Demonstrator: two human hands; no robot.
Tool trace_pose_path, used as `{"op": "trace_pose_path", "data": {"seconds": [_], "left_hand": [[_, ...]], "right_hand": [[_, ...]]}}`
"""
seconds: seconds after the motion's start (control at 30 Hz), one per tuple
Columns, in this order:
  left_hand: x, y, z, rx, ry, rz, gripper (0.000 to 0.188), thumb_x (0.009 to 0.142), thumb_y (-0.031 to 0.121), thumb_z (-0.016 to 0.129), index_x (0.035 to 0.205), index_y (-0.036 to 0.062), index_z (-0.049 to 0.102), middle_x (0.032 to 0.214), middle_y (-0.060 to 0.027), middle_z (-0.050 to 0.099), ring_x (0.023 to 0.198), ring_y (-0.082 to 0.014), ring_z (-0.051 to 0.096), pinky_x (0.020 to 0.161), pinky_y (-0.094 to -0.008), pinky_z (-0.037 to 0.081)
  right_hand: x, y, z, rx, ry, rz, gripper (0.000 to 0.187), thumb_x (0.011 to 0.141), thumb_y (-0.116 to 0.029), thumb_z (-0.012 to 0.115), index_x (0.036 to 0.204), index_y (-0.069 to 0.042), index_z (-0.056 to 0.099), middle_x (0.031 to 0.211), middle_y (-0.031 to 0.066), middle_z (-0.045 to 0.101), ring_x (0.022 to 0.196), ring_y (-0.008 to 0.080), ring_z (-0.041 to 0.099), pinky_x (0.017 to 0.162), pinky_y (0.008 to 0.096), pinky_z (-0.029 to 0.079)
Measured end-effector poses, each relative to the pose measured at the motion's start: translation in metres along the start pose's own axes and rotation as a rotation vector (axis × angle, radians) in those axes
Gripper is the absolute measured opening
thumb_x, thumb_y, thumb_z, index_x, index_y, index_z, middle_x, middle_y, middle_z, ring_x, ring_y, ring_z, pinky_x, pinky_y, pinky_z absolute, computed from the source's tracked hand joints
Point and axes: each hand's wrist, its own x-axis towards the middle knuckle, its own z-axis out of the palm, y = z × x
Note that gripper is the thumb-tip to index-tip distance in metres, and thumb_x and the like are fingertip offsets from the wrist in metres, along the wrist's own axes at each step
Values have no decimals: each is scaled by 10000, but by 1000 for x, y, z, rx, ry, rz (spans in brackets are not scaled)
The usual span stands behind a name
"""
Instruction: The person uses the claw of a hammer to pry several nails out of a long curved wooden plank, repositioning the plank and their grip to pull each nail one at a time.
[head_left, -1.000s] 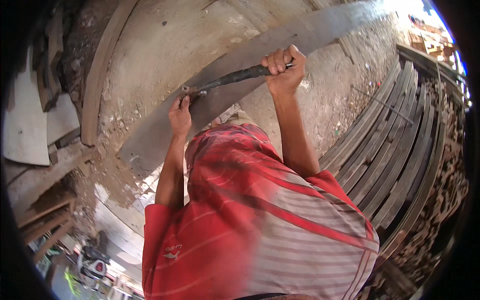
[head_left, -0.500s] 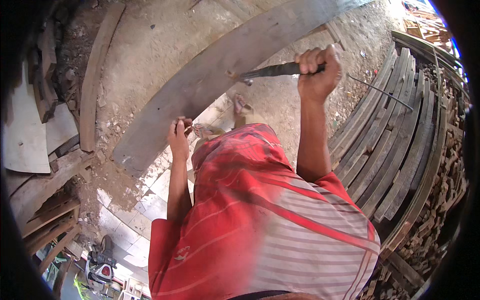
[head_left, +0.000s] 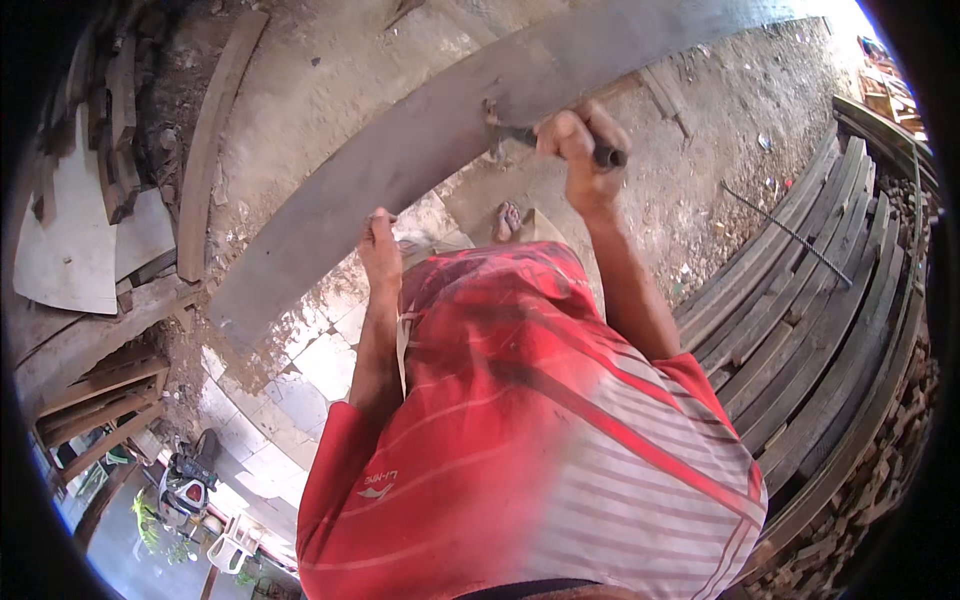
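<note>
A long, wide grey board (head_left: 340, 190) runs diagonally from the lower left to the upper right in front of me. My right hand (head_left: 585, 150) is wrapped round the black handle of a hammer (head_left: 518, 134), whose head end is blurred and lies over the board's middle. The handle's butt sticks out on the right side of the fist. By the board's near edge, my left hand (head_left: 380, 245) is closed, fingertips pinched together. Anything held in that pinch is too small to make out.
Long stacked timbers (head_left: 800, 290) lie on the right, with a ridged metal rod (head_left: 785, 232) across them. Offcuts (head_left: 105, 130) and a pale sheet (head_left: 65, 250) are piled at left. A parked motorcycle (head_left: 190, 480) and a white plastic chair (head_left: 235, 543) stand at lower left.
My right hand has come down and leftward with the hammer, bringing it closer to the board. My left hand has shifted slightly right and up, fingers still pinched. The whole view has tilted a little.
</note>
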Motion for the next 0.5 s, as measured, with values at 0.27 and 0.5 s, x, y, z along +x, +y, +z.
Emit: {"op": "trace_pose_path", "data": {"seconds": [0.27, 0.5], "left_hand": [[62, 84, 133, 671, -93, 645, 389, 887, 413, 704, 861, 26, 675, 890, -183, 677, 852, -379, 629, 738, -454, 501], [150, 123, 206, 968, -155, 601, 496, 855, 549, 687, 851, 54, 679, 915, -155, 697, 920, -362, 653, 787, -475, 513]], "right_hand": [[0, 4, -45, 262, 78, 211, 363, 1000, -227, 565, 697, -49, 471, 578, 41, 491, 518, 114, 443, 545, 310, 396], [-35, 37, -133, -99, 99, 413, 341, 1018, -188, 572, 712, -75, 474, 594, 28, 518, 543, 113, 483, 539, 283, 393]]}}
